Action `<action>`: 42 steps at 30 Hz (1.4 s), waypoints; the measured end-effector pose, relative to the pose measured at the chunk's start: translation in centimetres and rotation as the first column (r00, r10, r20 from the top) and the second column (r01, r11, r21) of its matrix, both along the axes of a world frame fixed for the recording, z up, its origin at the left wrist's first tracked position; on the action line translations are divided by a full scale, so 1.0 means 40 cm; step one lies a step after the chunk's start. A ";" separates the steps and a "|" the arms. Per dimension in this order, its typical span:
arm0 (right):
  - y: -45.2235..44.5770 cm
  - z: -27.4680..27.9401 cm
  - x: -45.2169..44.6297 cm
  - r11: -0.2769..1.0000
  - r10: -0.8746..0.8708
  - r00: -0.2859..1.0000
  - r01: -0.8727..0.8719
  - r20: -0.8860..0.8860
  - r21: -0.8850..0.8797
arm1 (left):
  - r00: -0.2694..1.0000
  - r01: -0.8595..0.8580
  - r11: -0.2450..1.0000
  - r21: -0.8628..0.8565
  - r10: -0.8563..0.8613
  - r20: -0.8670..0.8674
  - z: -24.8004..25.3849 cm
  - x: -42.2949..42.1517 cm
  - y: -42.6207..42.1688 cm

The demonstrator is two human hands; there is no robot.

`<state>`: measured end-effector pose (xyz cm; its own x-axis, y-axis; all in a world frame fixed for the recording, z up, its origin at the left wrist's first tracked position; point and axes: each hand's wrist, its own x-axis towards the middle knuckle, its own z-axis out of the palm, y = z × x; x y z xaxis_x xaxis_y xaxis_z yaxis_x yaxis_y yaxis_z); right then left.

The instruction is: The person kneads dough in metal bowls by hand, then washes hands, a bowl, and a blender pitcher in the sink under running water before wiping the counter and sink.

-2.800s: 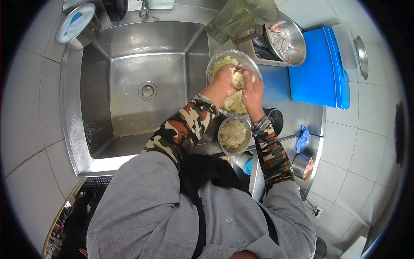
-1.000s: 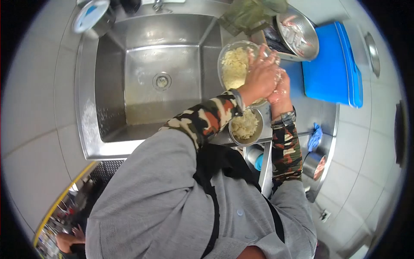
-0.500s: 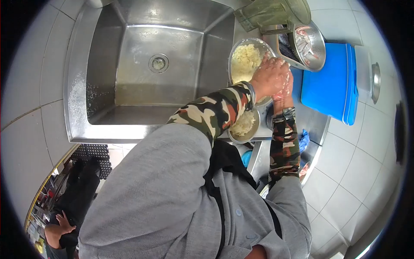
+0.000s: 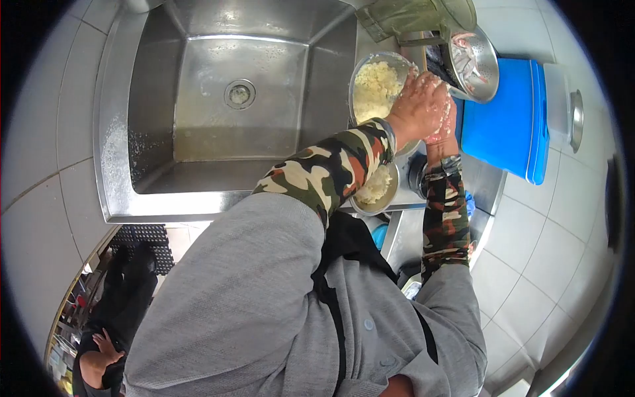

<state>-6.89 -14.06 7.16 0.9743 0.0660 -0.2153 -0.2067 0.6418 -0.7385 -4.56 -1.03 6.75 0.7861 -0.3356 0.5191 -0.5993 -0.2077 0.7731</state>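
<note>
My left hand (image 4: 417, 104) is pressed over my right hand (image 4: 446, 130) above the right edge of a large metal bowl (image 4: 352, 76). Both are closed together, with pale bits stuck to the skin. Whatever lies between the palms is hidden. Crumbly, pale yellow mash (image 4: 375, 91) fills the visible side of the bowl. Just below it, partly behind my left forearm, a smaller metal bowl (image 4: 395, 187) holds more of a pale, lumpy food (image 4: 377, 185).
A steel sink (image 4: 238, 139) lies left of the bowls. Beyond them are a greenish blender jug (image 4: 413, 18) and a colander (image 4: 491, 69) with pinkish-white pieces. A blue cooler (image 4: 504, 122) stands at the right. Another person's hand (image 4: 106, 345) shows at the lower left.
My hands, earlier apart around a lump of mash inside the large bowl, have come together at its right side, hiding the lump. The view has shifted, bringing the other person into sight.
</note>
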 end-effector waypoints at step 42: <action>0.204 0.025 -0.557 0.000 -0.278 0.959 -0.053 -0.051 -0.999 | 0.819 0.563 0.786 0.253 -0.573 -0.043 -0.077 -0.299 0.202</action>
